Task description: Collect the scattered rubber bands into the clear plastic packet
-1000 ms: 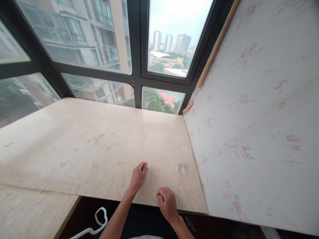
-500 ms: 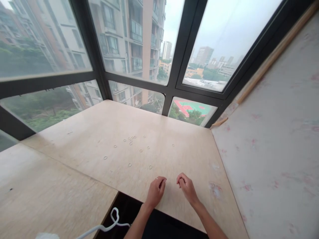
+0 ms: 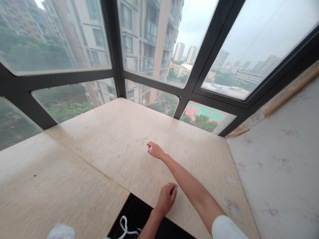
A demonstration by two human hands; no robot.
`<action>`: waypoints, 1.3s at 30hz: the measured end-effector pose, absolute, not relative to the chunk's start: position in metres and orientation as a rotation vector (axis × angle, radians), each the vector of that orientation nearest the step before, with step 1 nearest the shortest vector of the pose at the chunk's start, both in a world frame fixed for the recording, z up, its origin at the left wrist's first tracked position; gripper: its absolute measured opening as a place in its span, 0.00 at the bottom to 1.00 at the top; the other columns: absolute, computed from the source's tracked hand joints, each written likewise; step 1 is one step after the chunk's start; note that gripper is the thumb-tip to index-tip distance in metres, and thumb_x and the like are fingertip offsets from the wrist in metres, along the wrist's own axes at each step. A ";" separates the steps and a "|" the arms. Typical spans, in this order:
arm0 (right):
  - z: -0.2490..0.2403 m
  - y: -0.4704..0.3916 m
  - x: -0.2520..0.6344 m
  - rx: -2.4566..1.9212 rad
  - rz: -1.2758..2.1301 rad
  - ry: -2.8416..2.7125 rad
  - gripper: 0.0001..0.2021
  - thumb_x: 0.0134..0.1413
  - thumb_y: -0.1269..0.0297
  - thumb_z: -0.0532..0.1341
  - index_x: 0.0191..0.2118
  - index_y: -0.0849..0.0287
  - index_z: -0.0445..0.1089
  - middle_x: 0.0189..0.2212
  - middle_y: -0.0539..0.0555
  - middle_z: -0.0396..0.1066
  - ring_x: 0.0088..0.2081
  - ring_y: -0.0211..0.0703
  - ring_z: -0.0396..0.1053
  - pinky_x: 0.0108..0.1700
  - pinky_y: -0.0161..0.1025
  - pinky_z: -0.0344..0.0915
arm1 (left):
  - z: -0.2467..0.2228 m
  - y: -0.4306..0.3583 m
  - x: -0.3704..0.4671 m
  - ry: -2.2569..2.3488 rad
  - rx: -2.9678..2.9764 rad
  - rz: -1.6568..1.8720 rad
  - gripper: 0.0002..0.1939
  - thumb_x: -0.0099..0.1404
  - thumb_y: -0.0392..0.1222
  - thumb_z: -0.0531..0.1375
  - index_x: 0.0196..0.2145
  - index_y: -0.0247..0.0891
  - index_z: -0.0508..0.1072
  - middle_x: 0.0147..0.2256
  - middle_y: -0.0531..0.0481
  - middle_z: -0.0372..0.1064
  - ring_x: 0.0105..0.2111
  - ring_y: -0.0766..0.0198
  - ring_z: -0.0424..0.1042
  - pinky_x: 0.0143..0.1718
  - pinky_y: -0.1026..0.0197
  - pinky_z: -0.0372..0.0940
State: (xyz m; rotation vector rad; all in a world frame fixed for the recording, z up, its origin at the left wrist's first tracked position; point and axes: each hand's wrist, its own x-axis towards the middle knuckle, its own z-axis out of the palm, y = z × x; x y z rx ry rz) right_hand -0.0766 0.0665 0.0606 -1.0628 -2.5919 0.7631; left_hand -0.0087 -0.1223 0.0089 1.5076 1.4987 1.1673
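By the windows (image 3: 82,43), right hand (image 3: 155,151) reaching out

Away from the left hand (image 3: 167,199) now, it is stretching beside clustered rings (image 3: 143,144) on the pale board (image 3: 107,132); the left hand is curling near the edge. Neither grip is showing clearly enough to tell. A floral wall (image 3: 281,149) is flanking the board.

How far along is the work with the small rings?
Already done: nothing clearly finished, though the clustered rings lie close together. In hand: the right hand is beside that cluster, the left hand curled near the tabletop's front edge; whether either holds a ring is unclear. Apparently left: the scattered rings, lying loose.
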 end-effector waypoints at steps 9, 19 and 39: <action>0.052 0.076 -0.132 -1.145 0.344 -3.006 0.12 0.61 0.61 0.58 0.47 0.62 0.67 0.45 0.56 0.69 0.42 0.43 0.70 0.43 0.46 0.69 | 0.008 -0.119 -0.012 1.508 1.425 1.097 0.10 0.58 0.32 0.51 0.20 0.38 0.63 0.25 0.47 0.69 0.28 0.60 0.66 0.29 0.61 0.60; 0.068 0.051 -0.120 -0.952 0.509 -3.100 0.09 0.53 0.79 0.56 0.26 0.64 0.69 0.40 0.61 0.73 0.45 0.51 0.70 0.43 0.49 0.66 | 0.007 -0.117 -0.012 1.488 1.382 1.145 0.08 0.57 0.35 0.52 0.22 0.36 0.66 0.23 0.48 0.68 0.27 0.61 0.67 0.28 0.62 0.59; 0.122 -0.050 0.179 -0.882 1.638 -1.136 0.09 0.50 0.59 0.61 0.29 0.57 0.61 0.18 0.41 0.51 0.16 0.27 0.43 0.19 0.30 0.41 | 0.002 -0.112 -0.008 1.454 1.507 1.133 0.16 0.66 0.49 0.51 0.38 0.36 0.73 0.35 0.43 0.75 0.34 0.58 0.75 0.34 0.59 0.70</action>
